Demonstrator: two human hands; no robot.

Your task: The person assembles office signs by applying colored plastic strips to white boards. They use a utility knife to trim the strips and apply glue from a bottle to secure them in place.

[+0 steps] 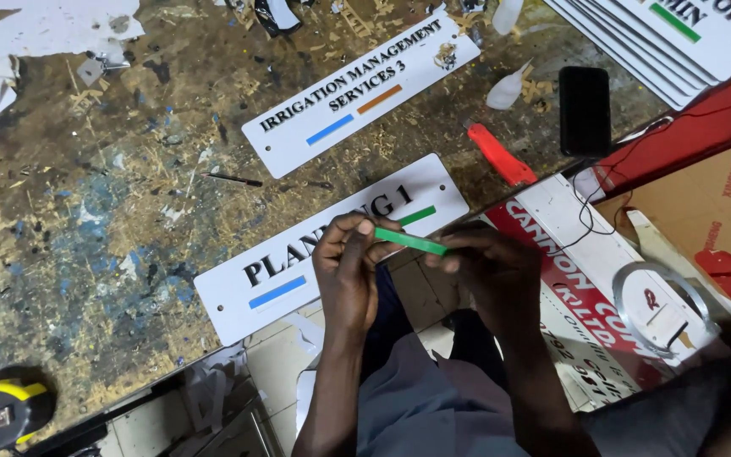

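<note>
Left hand (347, 269) and right hand (488, 269) are pinching a green strip (409, 242) by its ends, fingers closed, above the tabletop's (86, 203) near edge; keeping it taut and level should help; just beyond, a white sign plate (332, 245) is lying; farther off, a second plate (361, 89), red cutter (499, 154), black phone (585, 110).

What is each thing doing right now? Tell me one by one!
green strip: held off the bench by both hands
left hand: pinching one end
right hand: gripping the other end
near white sign: lying flat
far white sign: lying flat
black phone: screen dark
tape measure: wound in
</note>
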